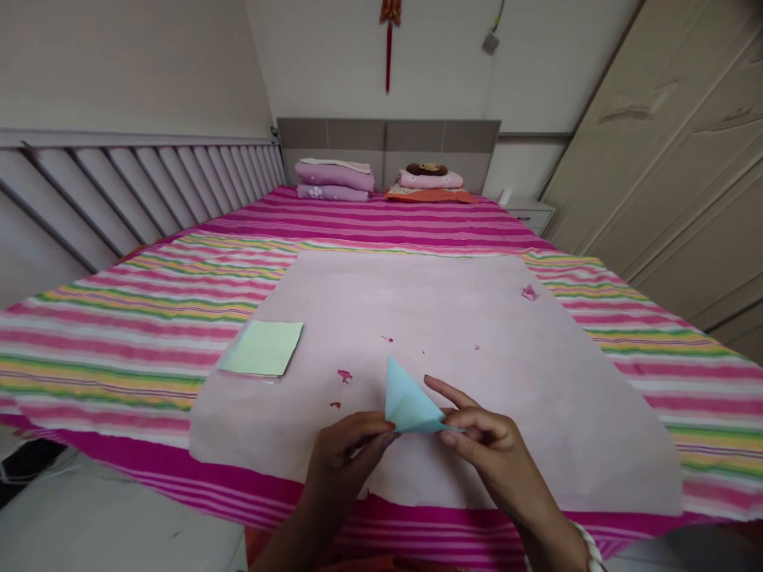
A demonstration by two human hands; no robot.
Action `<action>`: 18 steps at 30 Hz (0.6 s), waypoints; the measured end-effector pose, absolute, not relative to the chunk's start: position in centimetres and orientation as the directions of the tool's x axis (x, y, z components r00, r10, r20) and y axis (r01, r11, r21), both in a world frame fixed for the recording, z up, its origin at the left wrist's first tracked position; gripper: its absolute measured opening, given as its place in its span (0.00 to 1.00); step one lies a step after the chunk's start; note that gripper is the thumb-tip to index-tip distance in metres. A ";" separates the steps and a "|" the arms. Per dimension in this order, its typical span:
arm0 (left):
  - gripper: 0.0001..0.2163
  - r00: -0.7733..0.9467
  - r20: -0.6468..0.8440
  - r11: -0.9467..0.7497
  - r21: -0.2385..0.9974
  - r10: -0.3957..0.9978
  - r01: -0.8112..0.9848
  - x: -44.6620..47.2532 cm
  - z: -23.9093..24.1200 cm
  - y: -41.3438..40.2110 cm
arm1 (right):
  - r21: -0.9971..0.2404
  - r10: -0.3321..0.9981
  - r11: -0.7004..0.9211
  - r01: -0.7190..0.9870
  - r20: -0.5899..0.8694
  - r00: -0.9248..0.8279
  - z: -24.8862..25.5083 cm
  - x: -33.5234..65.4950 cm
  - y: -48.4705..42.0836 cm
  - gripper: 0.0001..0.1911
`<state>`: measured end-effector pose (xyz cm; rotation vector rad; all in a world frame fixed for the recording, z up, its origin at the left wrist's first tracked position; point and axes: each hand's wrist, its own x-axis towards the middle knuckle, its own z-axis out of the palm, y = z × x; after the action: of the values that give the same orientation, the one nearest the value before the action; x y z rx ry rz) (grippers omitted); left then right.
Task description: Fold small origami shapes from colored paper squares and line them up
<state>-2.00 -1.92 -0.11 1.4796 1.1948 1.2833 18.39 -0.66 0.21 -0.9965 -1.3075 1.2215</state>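
Two hands, one piece of blue paper (411,401), folded to a peak and held up above the pale sheet (441,294) on the bed (358,218)! Left hand (350,445) has its grip closed, thumb and fingertip nipping the lower left corner; right hand (492,441) pinches the opposite corner just as snugly, forefinger lifted clear of it. Delicate stuff, this folding, and I'd say the care belongs in the corners: line the edges up first, pinch lightly, then run the crease firmly from one end to the other. Pressing down looks risky, since bedding underneath would probably give; better to squeeze between thumb and finger. Now, what are we missing? The paper's far side is out of sight, its layers can't be counted, and the right corner disappears among fingers. Both forearms run off the bottom edge, and that pink folded piece (529,293) at far right is too small to read.
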 end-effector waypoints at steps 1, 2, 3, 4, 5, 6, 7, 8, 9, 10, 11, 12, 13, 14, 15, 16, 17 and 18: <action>0.04 0.026 0.204 -0.206 0.970 0.979 0.128 -1.9 -0.2 -2.0 | -0.989 0.986 0.117 -0.086 0.126 -0.107 0.2 18.4 -0.6 0.04; 0.04 0.017 0.198 -0.199 0.974 0.980 0.111 -1.8 -0.2 -2.0 | -0.990 0.988 0.098 -0.104 0.109 -0.111 0.1 18.3 -0.6 0.04; 0.04 0.007 0.192 -0.192 0.977 0.981 0.090 -1.6 -0.4 -2.0 | -0.989 0.988 0.077 -0.125 0.092 -0.122 0.1 18.3 -0.6 0.04; 0.04 -0.004 0.187 -0.187 0.980 0.982 0.065 -1.5 -0.5 -2.1 | -0.988 0.988 0.060 -0.144 0.079 -0.131 0.1 18.2 -0.6 0.04; 0.03 -0.012 0.183 -0.182 0.982 0.983 0.041 -1.4 -0.6 -2.1 | -0.987 0.988 0.050 -0.155 0.072 -0.137 0.2 18.2 -0.6 0.04; 0.03 -0.021 0.178 -0.177 0.984 0.984 0.019 -1.4 -0.7 -2.2 | -0.986 0.988 0.050 -0.158 0.072 -0.135 0.3 18.1 -0.7 0.04; 0.03 -0.030 0.171 -0.171 0.985 0.985 0.002 -1.3 -0.8 -2.2 | -0.987 0.989 0.061 -0.150 0.080 -0.124 0.4 18.0 -0.8 0.05; 0.03 -0.036 0.161 -0.161 0.987 0.986 -0.010 -1.3 -0.8 -2.3 | -0.988 0.990 0.078 -0.135 0.093 -0.109 0.4 17.9 -0.8 0.05; 0.03 -0.038 0.148 -0.148 0.989 0.988 -0.018 -1.3 -0.9 -2.3 | -0.988 0.990 0.098 -0.118 0.109 -0.092 0.5 17.7 -1.0 0.06; 0.03 -0.039 0.130 -0.131 0.991 0.991 -0.026 -1.3 -0.8 -2.3 | -0.987 0.989 0.120 -0.104 0.128 -0.075 0.5 17.6 -1.1 0.07; 0.02 -0.041 0.110 -0.112 0.993 0.993 -0.034 -1.3 -0.8 -2.3 | -0.986 0.988 0.139 -0.094 0.145 -0.058 0.4 17.5 -1.2 0.07; 0.02 -0.044 0.091 -0.093 0.995 0.995 -0.046 -1.3 -0.7 -2.3 | -0.984 0.986 0.155 -0.089 0.159 -0.042 0.3 17.3 -1.3 0.08; 0.03 -0.049 0.071 -0.074 0.995 0.996 -0.063 -1.3 -0.7 -2.4 | -0.982 0.985 0.168 -0.089 0.172 -0.030 0.2 17.2 -1.3 0.08; 0.03 -0.056 0.053 -0.057 0.995 0.997 -0.083 -1.3 -0.7 -2.3 | -0.980 0.983 0.179 -0.091 0.182 -0.018 0.1 17.1 -1.4 0.08; 0.03 -0.063 0.038 -0.045 0.994 0.997 -0.101 -1.3 -0.7 -2.3 | -0.978 0.982 0.186 -0.095 0.187 -0.009 0.0 17.1 -1.5 0.08; 0.03 -0.070 0.029 -0.037 0.993 0.997 -0.115 -1.3 -0.7 -2.3 | -0.977 0.982 0.187 -0.100 0.189 -0.005 -0.1 17.0 -1.5 0.08; 0.03 -0.075 0.022 -0.032 0.991 0.997 -0.127 -1.2 -0.7 -2.3 | -0.977 0.982 0.187 -0.104 0.188 -0.003 -0.2 16.9 -1.6 0.08; 0.03 -0.078 0.011 -0.022 0.990 0.997 -0.140 -1.2 -0.8 -2.3 | -0.977 0.982 0.185 -0.108 0.186 0.001 -0.2 16.8 -1.6 0.09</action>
<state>-1.20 -2.30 -0.76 1.0788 1.1518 1.3413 16.80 -1.61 -0.18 -0.9895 -1.2195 1.1261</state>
